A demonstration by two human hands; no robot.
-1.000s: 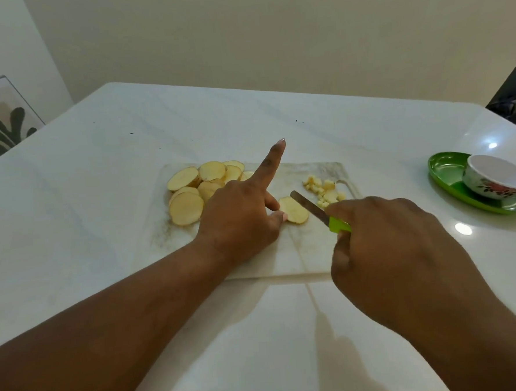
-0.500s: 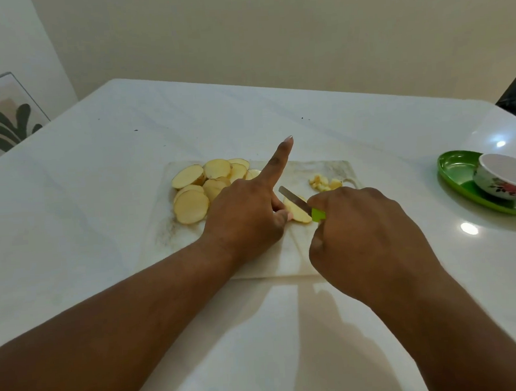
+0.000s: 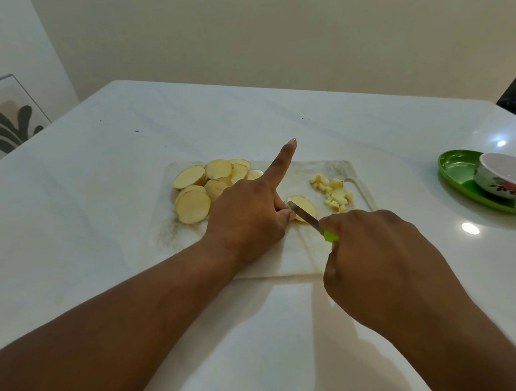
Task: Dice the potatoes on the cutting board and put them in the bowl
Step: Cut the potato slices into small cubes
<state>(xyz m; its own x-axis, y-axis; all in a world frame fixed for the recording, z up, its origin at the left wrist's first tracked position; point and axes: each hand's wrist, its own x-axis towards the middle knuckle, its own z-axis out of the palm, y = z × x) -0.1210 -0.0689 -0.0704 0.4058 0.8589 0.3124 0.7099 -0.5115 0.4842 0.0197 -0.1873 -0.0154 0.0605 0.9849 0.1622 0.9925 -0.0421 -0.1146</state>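
A pale cutting board (image 3: 287, 254) lies at the table's middle. Several round potato slices (image 3: 203, 189) are piled at its far left. A single slice (image 3: 304, 206) lies in the middle, and my left hand (image 3: 249, 217) pins its left edge with curled fingers while the index finger points straight up and away. My right hand (image 3: 375, 254) grips a knife with a green handle (image 3: 330, 236); its blade (image 3: 303, 215) lies across that slice. Diced potato pieces (image 3: 333, 192) sit at the board's far right. The white floral bowl (image 3: 506, 177) stands at the right on a green tray.
The green tray (image 3: 457, 172) sits near the table's right edge. The white table (image 3: 100, 205) ends close in front of me. A framed leaf picture (image 3: 1, 123) leans against the wall at far left.
My right hand slid the knife left onto the single slice, then drew back to the right. My left hand stays on the slice. The view shifted slightly.
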